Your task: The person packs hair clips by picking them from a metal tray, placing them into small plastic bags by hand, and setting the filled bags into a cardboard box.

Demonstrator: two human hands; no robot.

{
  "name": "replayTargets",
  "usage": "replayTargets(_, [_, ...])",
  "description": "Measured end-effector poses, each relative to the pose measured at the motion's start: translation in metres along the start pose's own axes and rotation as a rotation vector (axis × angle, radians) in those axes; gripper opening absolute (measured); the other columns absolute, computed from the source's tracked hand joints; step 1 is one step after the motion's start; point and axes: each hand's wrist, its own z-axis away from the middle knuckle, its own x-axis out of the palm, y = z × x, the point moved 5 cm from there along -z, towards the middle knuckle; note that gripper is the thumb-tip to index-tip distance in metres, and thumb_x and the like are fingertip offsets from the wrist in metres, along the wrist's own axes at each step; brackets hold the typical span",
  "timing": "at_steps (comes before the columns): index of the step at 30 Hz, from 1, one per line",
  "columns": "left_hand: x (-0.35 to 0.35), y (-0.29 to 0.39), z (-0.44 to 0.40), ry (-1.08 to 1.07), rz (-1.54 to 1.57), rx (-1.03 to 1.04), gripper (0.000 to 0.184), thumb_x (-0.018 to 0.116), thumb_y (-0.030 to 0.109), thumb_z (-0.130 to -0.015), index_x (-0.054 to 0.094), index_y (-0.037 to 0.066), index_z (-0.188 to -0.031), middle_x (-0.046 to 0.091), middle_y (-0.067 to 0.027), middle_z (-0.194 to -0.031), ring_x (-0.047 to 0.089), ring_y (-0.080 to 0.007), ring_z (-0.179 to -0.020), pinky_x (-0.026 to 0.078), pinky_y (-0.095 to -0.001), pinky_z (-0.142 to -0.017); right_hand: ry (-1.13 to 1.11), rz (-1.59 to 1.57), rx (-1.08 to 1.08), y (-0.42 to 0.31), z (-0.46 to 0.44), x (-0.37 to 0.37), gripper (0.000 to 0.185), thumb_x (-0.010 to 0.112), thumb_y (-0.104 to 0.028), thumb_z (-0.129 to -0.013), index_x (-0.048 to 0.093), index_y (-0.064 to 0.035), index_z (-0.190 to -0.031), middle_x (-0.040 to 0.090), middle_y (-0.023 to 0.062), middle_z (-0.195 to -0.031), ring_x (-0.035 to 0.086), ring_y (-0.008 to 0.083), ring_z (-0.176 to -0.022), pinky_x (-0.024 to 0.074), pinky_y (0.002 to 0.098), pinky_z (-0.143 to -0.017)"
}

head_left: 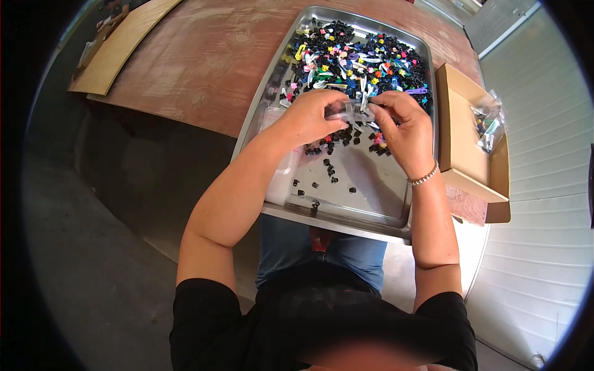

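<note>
Both hands are together over the middle of a metal tray (371, 234). My left hand (318, 114) has its thumb and fingers closed round a clear plastic bag (351, 110). At the bag's right end, my right hand (405, 123) pinches its edge or a small piece there; which one is hard to tell. A pale clip (364, 101) shows between the hands. Beyond them lies a heap of small black clips (334, 31) mixed with coloured and white ones. Several loose black clips (328, 164) are scattered nearer me. Clear plastic bags (283, 179) lie along the tray's left side.
An open cardboard box (470, 148) stands right of the tray, holding a filled clear bag (490, 127). The reddish wooden table (198, 55) extends to the left, with a curved board (124, 46) at its far left. A white ribbed wall (544, 123) rises at the right.
</note>
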Motion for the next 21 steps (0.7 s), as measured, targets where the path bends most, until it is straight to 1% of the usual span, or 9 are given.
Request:
replayTargets(3, [-0.005, -0.006, -0.002, 0.031, 0.022, -0.075, 0.041, 0.075, 0.005, -0.074, 0.062, 0.004, -0.113, 0.062, -0.0039, -0.091, 0.060, -0.0124, -0.081, 0.049, -0.0276, -0.071, 0.038, -0.010, 0.144, 0.019, 0.001, -0.006, 0.011, 0.067, -0.001, -0.081, 0.068, -0.0005, -0.092, 0.066, 0.0079, -0.089, 0.059, 0.0142, -0.069, 0.0490, 0.0246, -0.066])
replayTargets(5, [-0.010, -0.009, -0.002, 0.055, 0.006, -0.118, 0.041, 0.075, 0.006, -0.075, 0.062, 0.004, -0.113, 0.062, -0.0040, -0.092, 0.060, -0.0116, -0.082, 0.049, -0.0270, -0.072, -0.167, 0.179, 0.220, 0.036, 0.003, 0.001, 0.010, 0.067, -0.004, -0.080, 0.069, -0.0014, -0.090, 0.067, 0.0086, -0.086, 0.061, 0.0150, -0.069, 0.0495, 0.0259, -0.065])
replayTargets(6, [-0.014, -0.009, -0.002, 0.096, -0.008, -0.122, 0.040, 0.075, 0.006, -0.075, 0.062, 0.005, -0.113, 0.063, -0.0041, -0.093, 0.060, -0.0111, -0.082, 0.049, -0.0264, -0.073, -0.231, 0.169, 0.090, 0.048, 0.006, 0.008, 0.012, 0.066, -0.007, -0.080, 0.069, -0.0023, -0.090, 0.068, 0.0112, -0.085, 0.063, 0.0189, -0.070, 0.0505, 0.0294, -0.066])
replayTargets(7, [-0.017, -0.010, -0.002, 0.136, -0.021, -0.126, 0.039, 0.075, 0.007, -0.075, 0.062, 0.005, -0.113, 0.063, -0.0043, -0.094, 0.060, -0.0106, -0.082, 0.049, -0.0258, -0.074, -0.230, 0.169, 0.093, 0.052, 0.007, 0.011, 0.012, 0.066, -0.007, -0.080, 0.069, -0.0023, -0.090, 0.068, 0.0112, -0.085, 0.063, 0.0189, -0.070, 0.0505, 0.0294, -0.066])
replayTargets(10, [-0.019, -0.016, -0.003, 0.186, 0.030, -0.157, 0.039, 0.075, 0.007, -0.076, 0.062, 0.004, -0.113, 0.063, -0.0041, -0.095, 0.060, -0.0097, -0.083, 0.049, -0.0252, -0.075, -0.503, 0.261, 0.181, 0.058, 0.014, 0.034, 0.015, 0.064, -0.011, -0.080, 0.070, -0.0026, -0.091, 0.068, 0.0139, -0.088, 0.065, 0.0254, -0.072, 0.0514, 0.0340, -0.067])
replayTargets(11, [-0.021, -0.017, -0.003, 0.216, 0.055, -0.157, 0.039, 0.076, 0.007, -0.077, 0.062, 0.003, -0.113, 0.064, -0.0040, -0.096, 0.060, -0.0093, -0.084, 0.049, -0.0252, -0.075, -0.503, 0.260, 0.185, 0.055, 0.015, 0.039, 0.015, 0.064, -0.011, -0.080, 0.070, -0.0026, -0.091, 0.068, 0.0139, -0.088, 0.065, 0.0254, -0.072, 0.0514, 0.0340, -0.067])
replayTargets(13, [-0.020, -0.022, -0.004, 0.214, 0.124, -0.166, 0.038, 0.075, 0.007, -0.077, 0.062, 0.002, -0.113, 0.064, -0.0046, -0.096, 0.060, -0.0086, -0.085, 0.049, -0.0252, -0.074, -0.433, 0.233, 0.136, 0.047, 0.015, 0.045, 0.014, 0.061, -0.014, -0.080, 0.069, -0.0051, -0.086, 0.066, 0.0154, -0.087, 0.063, 0.0335, -0.083, 0.0502, 0.0412, -0.076])
replayTargets(17, [-0.019, -0.018, -0.004, 0.215, 0.036, -0.117, 0.039, 0.075, 0.007, -0.077, 0.062, 0.003, -0.114, 0.065, -0.0028, -0.093, 0.060, -0.0080, -0.084, 0.048, -0.0245, -0.073, -0.373, 0.186, -0.023, 0.035, 0.012, 0.069, 0.015, 0.063, -0.017, -0.082, 0.068, -0.0051, -0.087, 0.064, 0.0138, -0.085, 0.063, 0.0336, -0.080, 0.0499, 0.0422, -0.074])
replayTargets(21, [-0.021, -0.013, -0.003, 0.165, -0.063, -0.177, 0.039, 0.075, 0.009, -0.077, 0.063, 0.004, -0.114, 0.066, -0.0022, -0.090, 0.059, -0.0078, -0.083, 0.048, -0.0250, -0.073, -0.411, 0.294, 0.045, 0.029, 0.012, 0.091, 0.018, 0.067, -0.022, -0.081, 0.068, -0.0040, -0.086, 0.063, 0.0130, -0.085, 0.063, 0.0324, -0.078, 0.0500, 0.0406, -0.072])
